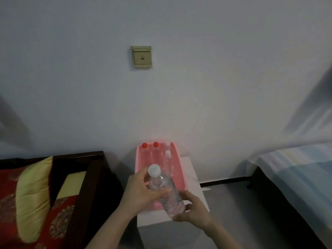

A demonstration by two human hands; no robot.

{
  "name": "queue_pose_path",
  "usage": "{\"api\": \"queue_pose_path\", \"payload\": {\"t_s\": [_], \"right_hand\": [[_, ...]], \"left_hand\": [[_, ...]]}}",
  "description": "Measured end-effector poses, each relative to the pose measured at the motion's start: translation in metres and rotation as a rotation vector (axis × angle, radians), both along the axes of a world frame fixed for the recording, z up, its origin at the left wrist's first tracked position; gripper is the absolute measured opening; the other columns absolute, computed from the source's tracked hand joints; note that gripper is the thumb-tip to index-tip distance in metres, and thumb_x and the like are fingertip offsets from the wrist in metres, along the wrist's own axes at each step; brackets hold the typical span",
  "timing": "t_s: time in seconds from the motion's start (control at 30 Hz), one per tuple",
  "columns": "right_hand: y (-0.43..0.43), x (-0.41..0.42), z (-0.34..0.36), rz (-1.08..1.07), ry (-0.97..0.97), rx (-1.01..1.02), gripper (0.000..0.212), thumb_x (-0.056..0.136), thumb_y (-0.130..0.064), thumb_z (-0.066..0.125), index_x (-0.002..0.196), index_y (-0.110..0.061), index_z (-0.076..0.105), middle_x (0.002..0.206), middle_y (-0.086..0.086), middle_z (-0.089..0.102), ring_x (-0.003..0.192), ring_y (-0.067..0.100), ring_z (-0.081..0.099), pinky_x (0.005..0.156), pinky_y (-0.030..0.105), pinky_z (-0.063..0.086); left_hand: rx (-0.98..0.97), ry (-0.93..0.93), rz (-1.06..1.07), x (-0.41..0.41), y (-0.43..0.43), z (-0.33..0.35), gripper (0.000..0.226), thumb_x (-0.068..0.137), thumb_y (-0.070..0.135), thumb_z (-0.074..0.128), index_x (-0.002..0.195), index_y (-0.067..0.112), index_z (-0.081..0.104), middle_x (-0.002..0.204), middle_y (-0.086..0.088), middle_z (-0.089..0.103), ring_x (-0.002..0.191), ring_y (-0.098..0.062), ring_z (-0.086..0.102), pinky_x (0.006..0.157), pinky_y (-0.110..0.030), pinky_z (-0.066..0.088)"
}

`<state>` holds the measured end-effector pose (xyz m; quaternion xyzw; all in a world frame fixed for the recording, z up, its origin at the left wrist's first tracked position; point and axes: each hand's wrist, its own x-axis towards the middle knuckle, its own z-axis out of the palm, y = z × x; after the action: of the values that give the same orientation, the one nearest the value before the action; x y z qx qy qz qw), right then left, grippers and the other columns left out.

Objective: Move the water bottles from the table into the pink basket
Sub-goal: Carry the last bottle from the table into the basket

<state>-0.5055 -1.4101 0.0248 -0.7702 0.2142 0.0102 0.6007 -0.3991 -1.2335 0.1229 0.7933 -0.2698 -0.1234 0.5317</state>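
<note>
A clear water bottle with a white cap is tilted above the near end of the pink basket. My left hand grips its upper part just below the cap. My right hand holds its bottom end. The basket stands on a small white table against the wall. Inside it lie two bottles with red caps at the far left and middle, and two bottles with white caps along the right side.
A dark wooden chair with a red patterned cushion and a yellow pillow stands to the left. A bed with striped blue sheets is on the right. A wall switch is above the table.
</note>
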Motion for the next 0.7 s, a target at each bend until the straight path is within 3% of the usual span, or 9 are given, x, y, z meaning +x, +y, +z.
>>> {"api": "queue_pose_path", "payload": {"t_s": [0.1,0.2,0.37,0.53,0.6,0.7], "right_hand": [[-0.027,0.061,-0.012,0.019,-0.006,0.024,0.073,0.052,-0.011,0.087,0.119,-0.025,0.061,0.113,-0.001,0.066,0.084,0.012,0.068,0.067,0.019,0.054],[-0.044,0.107,-0.026,0.016,0.013,0.084,0.074,0.055,-0.009,0.087,0.122,-0.024,0.060,0.116,-0.003,0.066,0.086,0.006,0.068,0.067,0.018,0.054],[-0.070,0.175,-0.065,-0.011,0.083,0.221,0.075,0.058,-0.004,0.085,0.125,-0.022,0.056,0.120,-0.004,0.061,0.091,0.010,0.064,0.065,0.017,0.054],[-0.085,0.231,-0.122,-0.097,0.156,0.309,0.076,0.062,0.007,0.077,0.128,-0.022,0.053,0.121,0.002,0.060,0.097,0.012,0.059,0.069,0.018,0.053],[-0.084,0.249,-0.146,-0.197,0.201,0.373,0.075,0.064,0.011,0.071,0.130,-0.018,0.049,0.118,0.004,0.061,0.098,0.016,0.060,0.073,0.025,0.055],[-0.077,0.272,-0.180,-0.421,0.306,0.582,0.061,0.072,0.013,0.062,0.126,-0.012,0.049,0.102,0.008,0.062,0.082,0.018,0.061,0.067,0.027,0.051]], "left_hand": [[0.018,-0.005,0.031,0.062,-0.026,-0.007,0.060,0.054,0.026,0.091,0.109,0.023,0.066,0.098,0.011,0.073,0.090,0.000,0.068,0.076,-0.015,0.055],[0.053,0.016,0.062,0.107,-0.049,-0.025,0.064,0.053,0.024,0.091,0.111,0.021,0.066,0.098,0.010,0.073,0.091,-0.003,0.069,0.077,-0.019,0.057],[0.109,0.025,0.092,0.172,-0.088,-0.067,0.059,0.051,0.025,0.090,0.106,0.025,0.068,0.088,0.019,0.073,0.085,0.008,0.066,0.066,-0.005,0.051],[0.147,0.052,0.093,0.216,-0.122,-0.118,0.055,0.051,0.032,0.088,0.101,0.040,0.065,0.097,0.027,0.070,0.088,0.003,0.068,0.076,-0.019,0.055],[0.164,0.050,0.102,0.229,-0.132,-0.141,0.056,0.052,0.030,0.089,0.102,0.039,0.065,0.098,0.025,0.070,0.089,0.002,0.068,0.078,-0.021,0.056],[0.196,0.054,0.119,0.245,-0.142,-0.175,0.057,0.053,0.025,0.090,0.102,0.040,0.065,0.094,0.022,0.072,0.087,0.004,0.067,0.078,-0.022,0.056]]}}
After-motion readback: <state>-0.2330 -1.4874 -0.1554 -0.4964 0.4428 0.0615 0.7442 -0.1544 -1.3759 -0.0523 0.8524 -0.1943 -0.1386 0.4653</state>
